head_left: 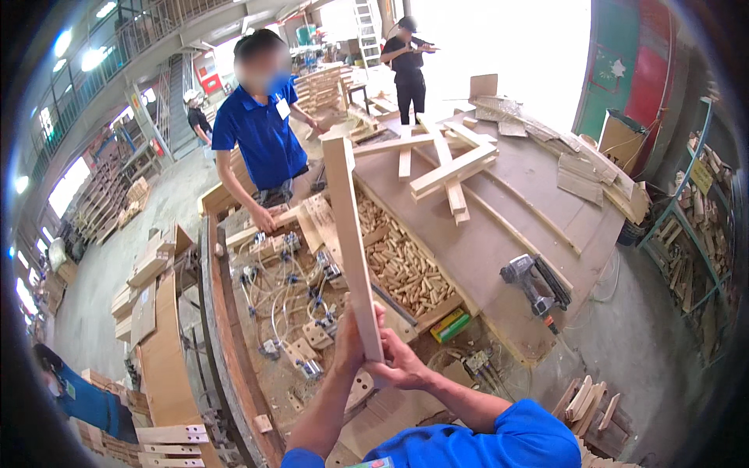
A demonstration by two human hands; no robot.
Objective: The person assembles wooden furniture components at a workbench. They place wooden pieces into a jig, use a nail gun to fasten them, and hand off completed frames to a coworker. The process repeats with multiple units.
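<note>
A long pale wooden bar [351, 226] stands nearly upright in front of me, its far end rising toward the co-worker. My left hand [349, 339] is closed around its left side near the lower end. From the right, my right hand [402, 363] grips the same end, thumb and fingers against the wood. Behind the bar, a jig with pneumatic clamps and clear hoses [289, 288] covers the left of the workbench. To the right of the bar, a wooden tray holds many short wooden dowels [402, 261].
A nail gun [534, 285] lies on the brown tabletop [538, 207], with crossed wooden bars [452, 175] farther back. Across the jig, a co-worker in blue [265, 140] rests a hand on wood. A green and yellow box [450, 325] sits by the tray. Wood stacks [168, 312] stand left.
</note>
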